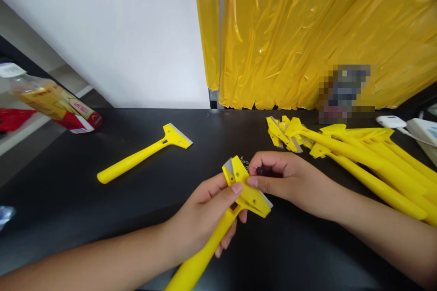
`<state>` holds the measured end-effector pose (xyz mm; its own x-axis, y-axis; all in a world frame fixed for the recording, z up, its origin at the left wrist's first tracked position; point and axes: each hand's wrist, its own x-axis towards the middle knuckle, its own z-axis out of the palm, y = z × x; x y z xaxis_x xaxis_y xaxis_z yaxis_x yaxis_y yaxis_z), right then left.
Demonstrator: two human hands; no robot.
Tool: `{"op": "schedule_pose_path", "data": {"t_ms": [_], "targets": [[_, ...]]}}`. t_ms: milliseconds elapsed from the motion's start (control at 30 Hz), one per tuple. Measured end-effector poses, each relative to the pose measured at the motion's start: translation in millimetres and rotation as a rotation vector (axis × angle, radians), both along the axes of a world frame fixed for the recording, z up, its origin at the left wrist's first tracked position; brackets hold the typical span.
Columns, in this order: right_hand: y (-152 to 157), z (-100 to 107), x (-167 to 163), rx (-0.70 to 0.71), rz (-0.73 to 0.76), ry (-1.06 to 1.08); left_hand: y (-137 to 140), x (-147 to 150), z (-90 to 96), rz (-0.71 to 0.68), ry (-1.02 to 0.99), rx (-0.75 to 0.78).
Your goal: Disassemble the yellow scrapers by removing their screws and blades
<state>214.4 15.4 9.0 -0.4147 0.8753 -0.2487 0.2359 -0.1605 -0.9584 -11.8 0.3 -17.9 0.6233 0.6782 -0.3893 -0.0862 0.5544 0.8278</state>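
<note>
My left hand [208,209] is closed around the head end of a yellow scraper [201,254], its handle pointing down toward me. The thumb presses on a yellow cover plate [247,186], which sits askew over the head. A grey metal blade [228,167] shows at the upper left, and its edge also at the lower right. My right hand [293,179] is closed, its thumb tip touching the plate's upper right edge. A small dark round-ended thing [259,171] shows among its curled fingers; the rest is hidden. Several small metal rings or nuts [244,162] lie behind the plate.
Another scraper [146,157] with a blade lies on the black table [85,218] at left. A pile of yellow handles [375,154] and several head plates with blades [280,132] lie at right. A bottle [58,100], a white earphone case [391,122] and yellow plastic sheeting [290,32] stand around.
</note>
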Motion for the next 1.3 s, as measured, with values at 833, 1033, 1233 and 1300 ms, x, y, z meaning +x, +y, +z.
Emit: {"op": "schedule_pose_path", "data": {"t_ms": [833, 1033, 1233, 1300], "targets": [[-1.3, -1.0, 4.7, -0.116, 0.133, 0.001, -1.7, 0.1, 0.3, 0.016, 0.054, -0.02], [-2.7, -0.2, 3.4, -0.042, 0.106, -0.044, -2.7, -0.5, -2.3, 0.013, 0.028, 0.019], [-0.8, 2.5, 2.1, -0.034, 0.106, -0.066, -1.2, 0.5, 1.6, 0.01, 0.055, 0.015], [1.4, 4.2, 4.0, -0.005, 0.059, -0.073, -0.4, -0.2, 3.8, 0.022, 0.062, 0.014]]}}
